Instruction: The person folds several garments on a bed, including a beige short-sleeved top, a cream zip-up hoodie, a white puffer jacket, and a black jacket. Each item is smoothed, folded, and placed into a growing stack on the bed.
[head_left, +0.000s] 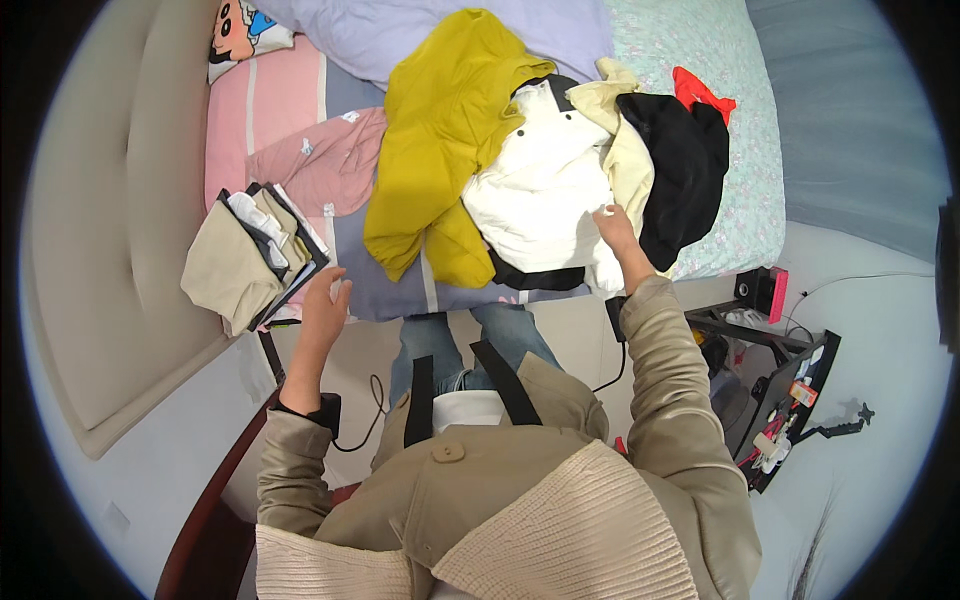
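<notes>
My right hand (613, 232) is at the right side of a white garment (545, 190) with dark buttons, its fingers closed on the cloth. My left hand (325, 305) is held beside a stack of folded clothes (235, 262) at the bed's near left corner. Its fingers are apart, with nothing in them. The stack has beige, black and white layers, and a beige piece hangs over its side. Left of the white garment lies a large mustard-yellow garment (435, 140). To its right are a cream garment (628, 165) and a black garment (685, 175), crumpled together.
The clothes lie on a bed with a pink and grey striped sheet (285, 90) and a pale floral cover (745, 190). A dusty-pink cloth (330, 165), a lilac blanket (350, 35), a red item (700, 93) and a cartoon pillow (245, 38) are around them. A cluttered desk (790, 410) stands right.
</notes>
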